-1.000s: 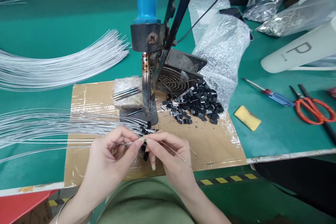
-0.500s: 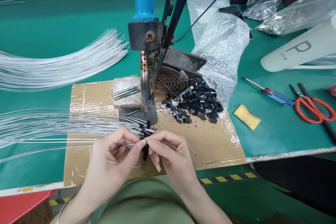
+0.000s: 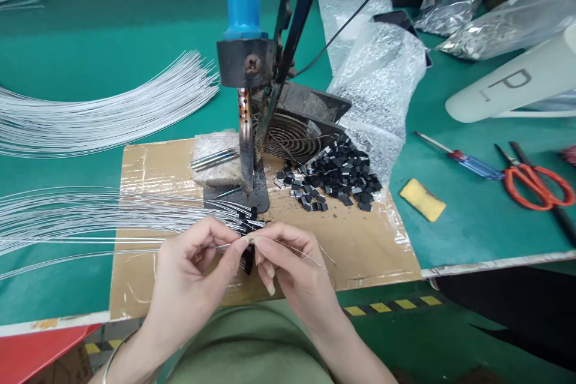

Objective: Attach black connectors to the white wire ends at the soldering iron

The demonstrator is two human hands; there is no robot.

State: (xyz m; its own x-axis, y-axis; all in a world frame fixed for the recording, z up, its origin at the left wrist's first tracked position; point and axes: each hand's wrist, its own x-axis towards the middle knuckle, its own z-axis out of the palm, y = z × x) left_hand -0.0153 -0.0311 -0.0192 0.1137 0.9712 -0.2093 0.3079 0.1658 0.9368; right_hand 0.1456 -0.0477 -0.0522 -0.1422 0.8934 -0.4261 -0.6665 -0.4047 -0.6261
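My left hand (image 3: 195, 270) pinches a thin wire (image 3: 139, 250) that runs in from the left. Against its fingertips, my right hand (image 3: 292, 258) is closed on the fine ends of the wire, which stick out to the right past its fingers. What lies between the touching fingertips is too small to make out. Just behind the hands, black connectors (image 3: 246, 222) sit on the ends of a bundle of pale wires (image 3: 90, 210). The soldering iron tip (image 3: 246, 162) points down above them.
Loose black connectors (image 3: 346, 171) lie in a pile beside a fan (image 3: 297, 135) on the cardboard (image 3: 360, 252). More wires (image 3: 135, 108) lie back left. On the right are a sponge (image 3: 423, 199), screwdriver (image 3: 477, 167), scissors (image 3: 535, 183) and white cup (image 3: 513, 81).
Both hands keep nearly the same pinched pose, with the right fingers shifted very slightly. The iron and its holder appear a little further left in the view.
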